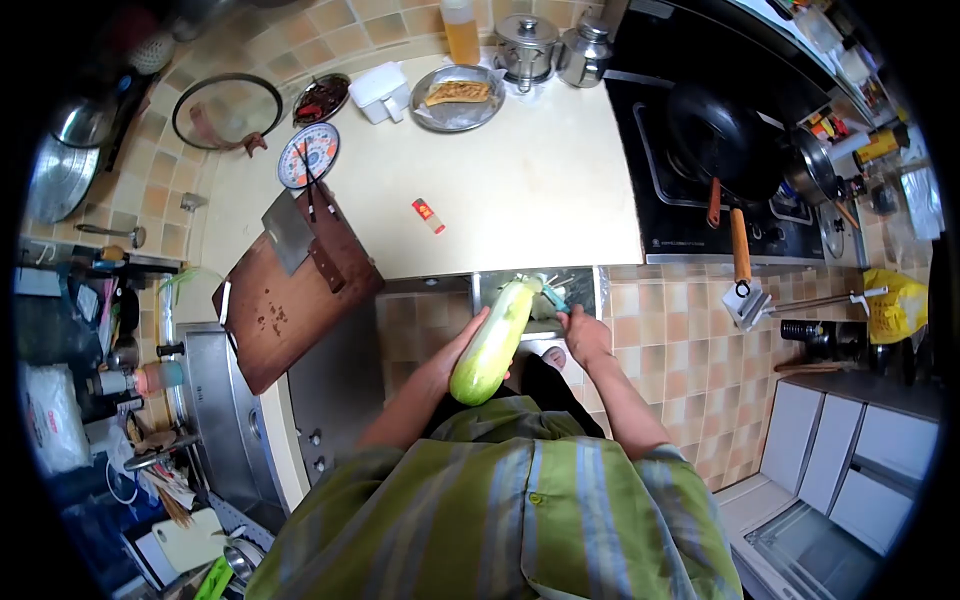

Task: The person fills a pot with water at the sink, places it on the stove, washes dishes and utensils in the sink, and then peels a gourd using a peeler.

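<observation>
My left hand (445,358) is wrapped round a long pale-green gourd (488,350) from its left side. The gourd is tilted, thick end towards my body and narrow end away from me. In my right hand (586,336) is a teal-handled peeler (554,298), close to the gourd's narrow end. Whether its blade touches the skin is too small to make out. Below them is an open drawer-like container (590,289) with pale scraps in it, just under the counter's front edge.
On the counter (540,190) to the left, a cleaver (290,232) lies on a wooden cutting board (290,300) near the sink (225,400). Chopsticks rest across a patterned plate (309,156). A small red packet (428,216) lies mid-counter. A wok (710,130) sits on the stove at right.
</observation>
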A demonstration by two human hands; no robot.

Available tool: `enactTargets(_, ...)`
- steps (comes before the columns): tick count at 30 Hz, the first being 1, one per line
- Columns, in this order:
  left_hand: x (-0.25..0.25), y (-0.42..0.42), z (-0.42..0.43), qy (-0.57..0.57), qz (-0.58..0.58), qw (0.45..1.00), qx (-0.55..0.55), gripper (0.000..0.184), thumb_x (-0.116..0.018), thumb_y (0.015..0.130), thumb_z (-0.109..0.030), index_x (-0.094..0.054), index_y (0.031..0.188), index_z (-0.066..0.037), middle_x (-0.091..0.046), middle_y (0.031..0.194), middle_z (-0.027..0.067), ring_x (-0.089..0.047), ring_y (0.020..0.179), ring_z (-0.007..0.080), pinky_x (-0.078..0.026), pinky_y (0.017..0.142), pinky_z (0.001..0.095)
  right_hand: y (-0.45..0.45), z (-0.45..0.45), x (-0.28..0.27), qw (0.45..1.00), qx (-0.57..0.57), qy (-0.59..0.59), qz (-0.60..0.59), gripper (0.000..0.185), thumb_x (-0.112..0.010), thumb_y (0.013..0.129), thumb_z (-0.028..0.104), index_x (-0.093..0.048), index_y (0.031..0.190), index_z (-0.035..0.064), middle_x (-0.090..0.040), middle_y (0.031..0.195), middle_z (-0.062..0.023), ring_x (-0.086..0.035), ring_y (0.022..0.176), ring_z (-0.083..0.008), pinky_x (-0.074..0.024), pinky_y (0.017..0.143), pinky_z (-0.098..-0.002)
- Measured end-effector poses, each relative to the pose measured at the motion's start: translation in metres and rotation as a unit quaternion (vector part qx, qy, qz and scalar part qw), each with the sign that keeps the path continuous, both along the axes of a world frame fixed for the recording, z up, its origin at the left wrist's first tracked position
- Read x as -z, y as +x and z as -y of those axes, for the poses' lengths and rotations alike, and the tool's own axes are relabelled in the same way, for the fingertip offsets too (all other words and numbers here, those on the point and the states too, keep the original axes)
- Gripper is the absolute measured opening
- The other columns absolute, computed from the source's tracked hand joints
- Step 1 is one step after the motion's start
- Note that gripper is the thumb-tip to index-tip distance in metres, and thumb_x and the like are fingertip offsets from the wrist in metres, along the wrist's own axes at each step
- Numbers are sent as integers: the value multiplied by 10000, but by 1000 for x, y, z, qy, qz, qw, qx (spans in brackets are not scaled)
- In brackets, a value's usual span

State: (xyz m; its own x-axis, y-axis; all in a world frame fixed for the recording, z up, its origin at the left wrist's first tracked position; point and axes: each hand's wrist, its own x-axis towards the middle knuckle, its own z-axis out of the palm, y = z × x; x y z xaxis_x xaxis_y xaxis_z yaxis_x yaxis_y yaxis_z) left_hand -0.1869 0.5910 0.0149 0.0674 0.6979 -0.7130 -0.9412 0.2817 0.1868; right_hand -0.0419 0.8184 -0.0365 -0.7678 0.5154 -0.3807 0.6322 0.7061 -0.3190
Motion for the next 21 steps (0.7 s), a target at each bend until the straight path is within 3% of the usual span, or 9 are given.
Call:
enactTargets(3, 16, -4, 0, 1, 0, 1000, -20, 668, -449, 966, -684, -641, 1187, -84, -700, 874, 168, -702, 697, 310, -613, 648, 477, 8, 6, -26, 998, 39, 1, -49, 414, -477, 1036, 441, -531, 1021, 30, -686, 803, -245, -676, 803, -439, -516, 680, -532)
enactTargets(6, 31, -4, -2, 13, -13, 999, -45, 638, -428, 992, -650, -647, 1188, -84, -708, 905, 132, -703, 729, 276, -614, 660, 480, 0, 36, -90, 997, 25, -55, -45, 396, -503, 1030, 422, -534, 1018, 27, -678, 782, -242, -668, 769, -440, -505, 650, -541)
enactTargets(8, 38, -2, -3, 24, -12, 998, -62, 621, -421, 1008, -623, -649, 1190, -74, -712, 926, 106, -702, 745, 253, -609, 662, 458, -2, 63, -130, 988, -95, -95, -80, 389, -488, 1035, 410, -539, 1036, 25, -666, 739, -224, -656, 674, -443, -514, 590, -533)
enactTargets(10, 26, -3, -13, 5, -1, 996, -92, 612, -421, 1015, -611, -649, 1185, -69, -712, 924, 103, -702, 743, 251, -605, 652, 439, 6, 84, -125, 962, -182, -98, -177, 354, -537, 1021, 394, -534, 998, 41, -669, 726, -207, -626, 623, -429, -491, 586, -539)
enactTargets(11, 35, -5, -8, -6, -24, 998, -63, 586, -357, 1050, -577, -643, 1216, -93, -717, 1040, 70, -692, 817, 198, -579, 690, 353, 7, 85, -117, 955, -189, -87, -213, 353, -535, 1023, 394, -535, 985, 42, -659, 695, -198, -626, 596, -423, -492, 546, -523)
enactTargets(14, 32, -8, -5, -17, -103, 994, 21, 581, -391, 1041, -583, -650, 1206, -90, -718, 993, 58, -686, 783, 179, -575, 669, 342, -5, 60, -103, 982, -109, -34, -151, 355, -527, 1027, 392, -526, 974, 41, -658, 699, -199, -634, 604, -422, -498, 530, -512)
enactTargets(15, 26, -7, -2, 24, -55, 998, 24, 580, -411, 1036, -586, -659, 1190, -86, -715, 957, 47, -676, 766, 155, -564, 651, 331, -11, 48, -89, 984, -90, -29, -151, 354, -514, 1032, 390, -521, 977, 41, -666, 721, -201, -647, 630, -422, -508, 541, -513)
enactTargets(17, 22, 0, -2, -8, -52, 998, 25, 578, -415, 1035, -588, -665, 1182, -88, -718, 943, 48, -673, 756, 151, -559, 647, 330, -19, 22, -60, 996, -50, -5, -70, 442, -423, 1052, 448, -538, 1013, 23, -684, 776, -226, -675, 727, -427, -528, 645, -532)
enactTargets(21, 26, -1, -9, -37, -114, 993, 15, 583, -431, 1028, -591, -653, 1220, -86, -726, 934, 65, -682, 742, 162, -567, 654, 347, -4, -10, -18, 1000, 15, -2, 15, 477, -409, 1048, 473, -542, 1033, 16, -692, 830, -253, -679, 816, -440, -527, 735, -540)
